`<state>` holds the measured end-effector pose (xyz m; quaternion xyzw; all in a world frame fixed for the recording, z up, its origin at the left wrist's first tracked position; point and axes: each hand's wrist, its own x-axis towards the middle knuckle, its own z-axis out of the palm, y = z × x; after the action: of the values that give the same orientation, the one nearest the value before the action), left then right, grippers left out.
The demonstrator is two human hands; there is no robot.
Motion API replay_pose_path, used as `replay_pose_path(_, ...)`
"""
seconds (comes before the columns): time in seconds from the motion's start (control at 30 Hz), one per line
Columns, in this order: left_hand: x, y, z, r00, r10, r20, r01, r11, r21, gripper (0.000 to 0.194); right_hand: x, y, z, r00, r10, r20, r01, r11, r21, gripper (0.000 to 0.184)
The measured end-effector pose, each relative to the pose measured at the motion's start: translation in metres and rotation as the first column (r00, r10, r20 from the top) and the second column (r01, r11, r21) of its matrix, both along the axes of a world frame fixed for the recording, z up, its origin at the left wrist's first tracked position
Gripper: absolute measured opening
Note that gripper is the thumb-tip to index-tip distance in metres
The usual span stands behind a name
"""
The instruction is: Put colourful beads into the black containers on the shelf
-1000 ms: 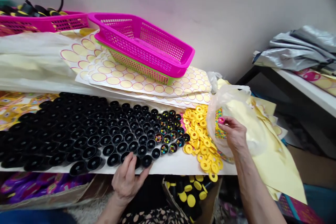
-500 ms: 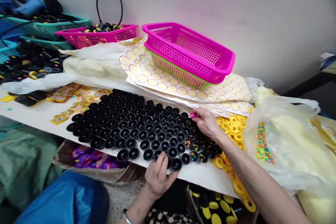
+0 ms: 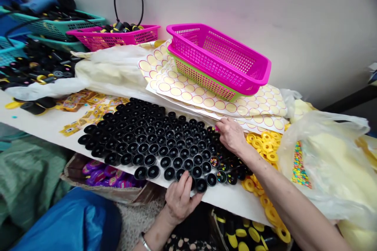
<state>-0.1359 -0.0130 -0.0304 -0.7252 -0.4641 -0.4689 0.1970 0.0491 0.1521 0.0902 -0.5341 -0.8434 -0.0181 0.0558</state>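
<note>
Rows of small round black cups [image 3: 167, 141] stand packed together on the white tabletop. My left hand [image 3: 180, 198] is at their front edge, its thumb and fingers closed around a black cup [image 3: 193, 183]. Above the right-hand rows is my right hand [image 3: 232, 135], with its fingers pinched on a small pink scoop [image 3: 217, 128], mostly hidden by the fingers. Coloured beads [image 3: 215, 161] lie in several cups below and beside this hand; the cups farther left look dark inside. Part of the right-hand rows is hidden behind my right hand and forearm.
Yellow rings [image 3: 266, 145] lie at the right, beside a clear plastic bag [image 3: 332, 141] with coloured beads [image 3: 301, 166]. Behind are sticker sheets [image 3: 188, 94] under stacked baskets [image 3: 218, 60]. Yellow packets [image 3: 85, 119] lie left. Boxes of purple items [image 3: 108, 174] and black-yellow pieces [image 3: 244, 231] stand below.
The camera view has shifted slightly, so the scene sits a little farther right. My right hand has tipped over the cups, and less of the pink scoop shows. My left hand stays at the front cups.
</note>
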Motion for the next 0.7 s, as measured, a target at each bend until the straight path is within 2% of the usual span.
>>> replay_pose_path(0.07, 0.000, 0.000, -0.001, 1.000, -0.002, 0.004, 0.002, 1.000, 0.003, 0.056, 0.007, -0.002, 0.000, 0.966, -0.051, -0.252, 0.042, 0.998, -0.043, 0.019)
replay_pose_path(0.1, 0.001, 0.001, -0.002, 1.000, 0.001, 0.006, -0.001, 1.000, 0.002, 0.056, 0.011, -0.005, 0.000, 0.906, -0.087, -0.414, 0.060, 0.995, -0.078, 0.016)
replay_pose_path(0.13, 0.001, 0.001, -0.002, 1.000, 0.004, 0.009, -0.004, 1.000, 0.000, 0.057, 0.017, -0.010, 0.002, 0.808, -0.131, -0.575, 0.074, 0.990, -0.122, 0.011)
replay_pose_path(0.2, 0.000, 0.001, -0.002, 1.000, 0.008, 0.014, -0.008, 1.000, 0.005, 0.058, 0.036, -0.026, 0.006, 0.527, -0.232, -0.818, 0.095, 0.972, -0.214, 0.011)
replay_pose_path(0.27, 0.000, 0.002, -0.002, 1.000, 0.003, 0.017, -0.003, 1.000, 0.017, 0.060, 0.064, -0.050, 0.010, 0.250, -0.285, -0.925, 0.159, 0.955, -0.251, 0.021)
replay_pose_path(0.3, -0.001, 0.002, -0.002, 1.000, -0.003, 0.014, 0.003, 1.000, 0.023, 0.061, 0.082, -0.063, 0.012, 0.144, -0.277, -0.950, 0.229, 0.943, -0.240, 0.026)
replay_pose_path(0.33, -0.001, 0.003, -0.002, 1.000, -0.008, 0.010, 0.008, 1.000, 0.030, 0.062, 0.102, -0.076, 0.012, 0.070, -0.251, -0.966, 0.323, 0.921, -0.216, 0.030)
replay_pose_path(0.37, -0.001, 0.004, -0.003, 1.000, -0.010, 0.004, 0.010, 0.999, 0.035, 0.063, 0.124, -0.087, 0.011, 0.041, -0.230, -0.972, 0.430, 0.882, -0.191, 0.032)
replay_pose_path(0.4, -0.001, 0.005, -0.003, 1.000, -0.010, -0.002, 0.010, 0.999, 0.041, 0.064, 0.146, -0.095, 0.009, 0.059, -0.242, -0.969, 0.536, 0.826, -0.173, 0.033)
replay_pose_path(0.43, -0.001, 0.006, -0.003, 1.000, -0.007, -0.006, 0.007, 0.999, 0.048, 0.065, 0.168, -0.102, 0.007, 0.123, -0.304, -0.945, 0.627, 0.762, -0.163, 0.031)
replay_pose_path(0.5, 0.000, 0.008, -0.003, 1.000, 0.001, -0.015, 0.000, 0.998, 0.062, 0.068, 0.203, -0.107, 0.000, 0.343, -0.540, -0.769, 0.739, 0.660, -0.134, 0.020)
replay_pose_path(0.53, 0.000, 0.009, -0.002, 1.000, 0.004, -0.018, -0.003, 0.998, 0.069, 0.070, 0.215, -0.105, -0.003, 0.454, -0.650, -0.610, 0.758, 0.641, -0.119, 0.013)
replay_pose_path(0.6, 0.001, 0.011, -0.001, 1.000, 0.001, -0.029, 0.001, 0.997, 0.081, 0.073, 0.226, -0.098, -0.010, 0.598, -0.734, -0.323, 0.744, 0.658, -0.118, 0.008)
replay_pose_path(0.63, 0.001, 0.011, 0.000, 0.999, 0.000, -0.033, 0.003, 0.996, 0.086, 0.074, 0.226, -0.093, -0.014, 0.637, -0.729, -0.253, 0.722, 0.678, -0.138, 0.010)
replay_pose_path(0.7, 0.002, 0.012, 0.002, 0.999, 0.003, -0.035, 0.000, 0.995, 0.096, 0.076, 0.219, -0.082, -0.020, 0.666, -0.701, -0.255, 0.678, 0.711, -0.186, 0.008)
